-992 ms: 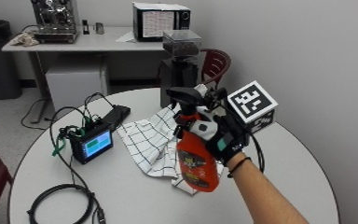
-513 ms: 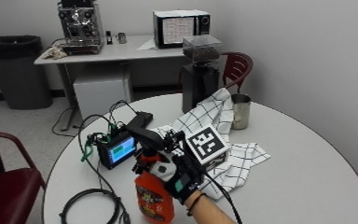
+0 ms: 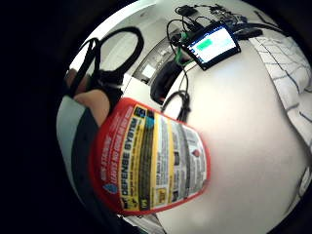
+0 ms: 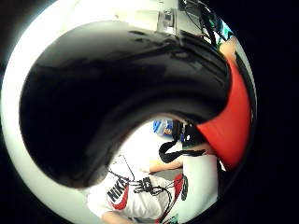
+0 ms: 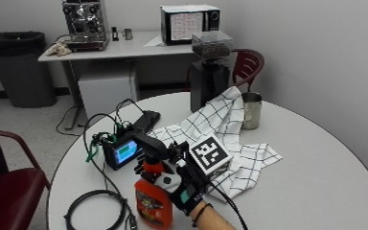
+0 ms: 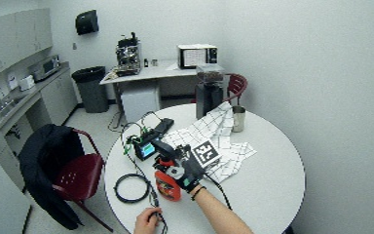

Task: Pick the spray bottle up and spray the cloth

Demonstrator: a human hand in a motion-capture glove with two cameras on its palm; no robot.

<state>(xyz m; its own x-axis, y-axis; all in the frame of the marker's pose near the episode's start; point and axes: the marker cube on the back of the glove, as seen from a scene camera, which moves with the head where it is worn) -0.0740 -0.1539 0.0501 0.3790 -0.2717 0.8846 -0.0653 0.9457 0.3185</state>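
Note:
My gloved right hand (image 5: 185,186) grips the orange spray bottle (image 5: 152,203) round its neck, just under the black spray head (image 5: 148,145). The bottle is upright at the table's near left, its base low by the tabletop; I cannot tell if it stands. The white checked cloth (image 5: 230,138) lies crumpled just to the right of the hand, reaching back to the grinder. In the little finger side palm view the bottle's label (image 3: 151,170) is close, with the cloth (image 3: 292,83) beyond. The orange bottle (image 4: 233,121) shows past the black glove in the thumb side view.
A small lit screen device (image 5: 124,152) with cables sits just behind the bottle. A black cable coil (image 5: 97,209) lies at the near left. A metal cup (image 5: 251,110) and a black grinder (image 5: 209,72) stand behind the cloth. A bare left hand (image 6: 148,222) rests at the round table's near edge (image 5: 337,191).
The outside camera has shifted. My hand keeps its grip on the bottle and has carried it from over the cloth's near edge to the left, in front of the screen device.

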